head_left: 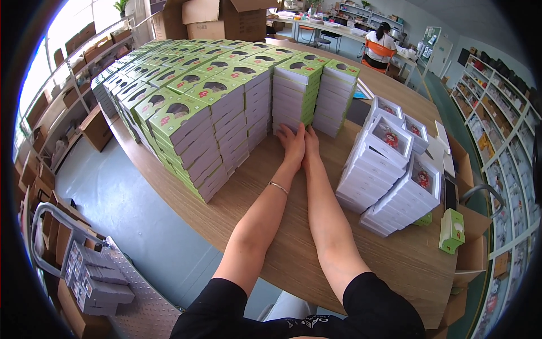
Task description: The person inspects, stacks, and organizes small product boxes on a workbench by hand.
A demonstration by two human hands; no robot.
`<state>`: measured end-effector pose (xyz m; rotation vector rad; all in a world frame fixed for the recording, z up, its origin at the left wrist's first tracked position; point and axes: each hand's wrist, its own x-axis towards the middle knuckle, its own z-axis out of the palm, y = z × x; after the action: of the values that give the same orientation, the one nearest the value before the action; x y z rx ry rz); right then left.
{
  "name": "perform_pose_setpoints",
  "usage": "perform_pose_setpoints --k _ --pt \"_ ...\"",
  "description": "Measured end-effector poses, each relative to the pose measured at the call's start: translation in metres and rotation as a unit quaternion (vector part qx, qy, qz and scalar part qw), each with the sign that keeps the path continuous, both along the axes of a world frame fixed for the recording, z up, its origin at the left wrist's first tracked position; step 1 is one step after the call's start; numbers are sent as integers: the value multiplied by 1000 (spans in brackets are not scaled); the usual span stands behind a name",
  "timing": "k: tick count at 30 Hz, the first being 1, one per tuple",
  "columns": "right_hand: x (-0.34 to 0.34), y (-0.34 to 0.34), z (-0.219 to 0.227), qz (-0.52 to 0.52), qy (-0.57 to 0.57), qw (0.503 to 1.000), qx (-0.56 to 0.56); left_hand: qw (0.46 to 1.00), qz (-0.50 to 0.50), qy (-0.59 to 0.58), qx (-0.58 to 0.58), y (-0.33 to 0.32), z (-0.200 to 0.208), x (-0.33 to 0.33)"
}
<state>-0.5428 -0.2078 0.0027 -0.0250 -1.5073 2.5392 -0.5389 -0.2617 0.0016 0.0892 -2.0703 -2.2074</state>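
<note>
A tall stack of flat boxes with green printed lids and white sides [292, 97] stands on the brown wood-grain worktop [293, 226], straight ahead of the person. The left hand [292, 142] lies at its foot, with spread fingers against the white face, and the right hand [311, 143] is just beside it, near the corner where the green side begins. About the grip: neither hand is clearly clenched; the right fingers are partly hidden, so I cannot tell if the hands grasp the lowest boxes or only press on them.

Both hands are placed low, probably because pressure at the foot can move or straighten the whole column without tipping it. The large block of green-lidded boxes [192, 133] at left is set in close rows, I think to save space and to let the columns support each other. A narrower column of the same green-lidded boxes [333, 104] stands to the right, with a gap toward the front. The white boxes with clear windows and small red figures [375, 169] are grouped apart on the right, perhaps to keep the two kinds separate.

The stack's long axis is upright. Each box lies flat, its lid with the dark curved window facing up; the white face points toward the person, and the green side points to the right.
</note>
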Motion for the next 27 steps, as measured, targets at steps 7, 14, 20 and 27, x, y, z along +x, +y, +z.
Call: perform_pose_setpoints --k 7,14,20,27 --pt "-5 -3 -5 -2 -13 1000 -6 998 11 -3 -66 -6 -2 1" --pt "-7 1 -10 -17 18 999 -28 990 25 16 -135 -4 1 -5" --pt "34 -27 -12 -93 35 995 6 918 145 333 -155 11 50 -14" --pt "94 -10 -20 21 -42 997 -58 951 164 205 -162 39 65 -18"
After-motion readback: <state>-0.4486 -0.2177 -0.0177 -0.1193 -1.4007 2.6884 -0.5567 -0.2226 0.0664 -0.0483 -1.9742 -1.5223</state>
